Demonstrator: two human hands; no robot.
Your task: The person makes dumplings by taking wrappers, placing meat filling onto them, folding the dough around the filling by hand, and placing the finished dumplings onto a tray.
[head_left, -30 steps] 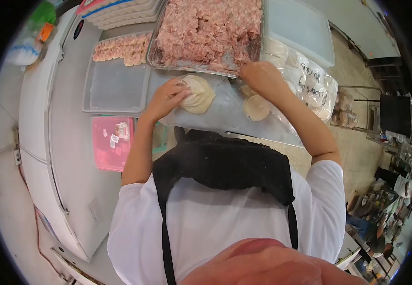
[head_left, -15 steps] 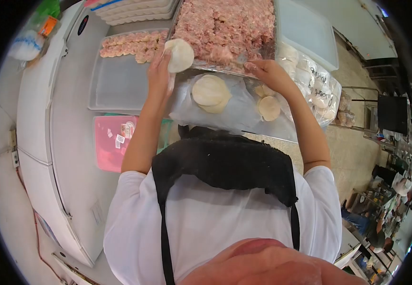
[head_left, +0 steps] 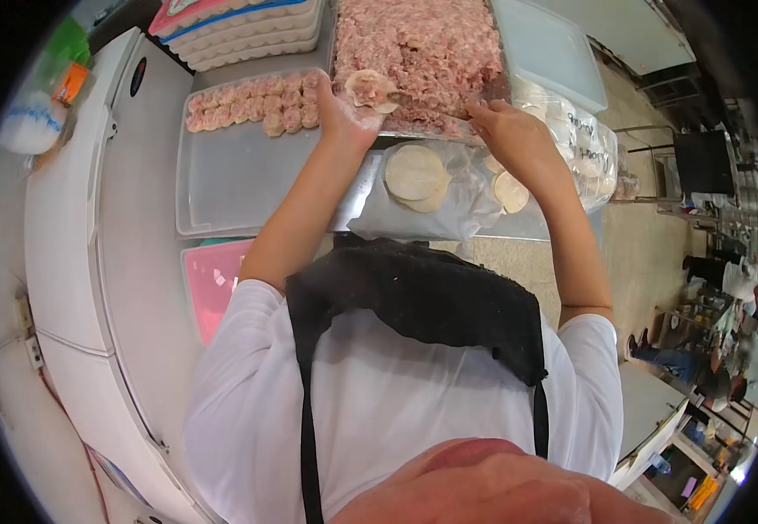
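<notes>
My left hand [head_left: 346,120] is cupped under a round dumpling wrapper [head_left: 385,107] with a lump of pink minced meat on it. My right hand [head_left: 514,135] is closed at the near right of the meat tray, gripping a thin flat tool whose blade points toward the wrapper; its exact shape is hard to make out. Minced meat [head_left: 418,39] fills the deep tray beyond both hands. Below them, a stack of pale round wrappers [head_left: 416,175] lies on a clear plastic sheet [head_left: 462,205]. Smaller wrappers [head_left: 510,192] lie to its right, under my right wrist.
On the left, a plastic tray [head_left: 221,188] bears rows of filled dumplings [head_left: 265,100]. Stacked trays [head_left: 248,35] stand behind it. Bagged wrappers [head_left: 588,157] and a translucent lid [head_left: 549,52] are at right. A pink lid [head_left: 208,284] sits lower left, beside a white freezer [head_left: 64,244].
The wrapper in my left hand was bare and upright; now it lies in the palm with meat on it. My left hand moved right, and the view shifted slightly.
</notes>
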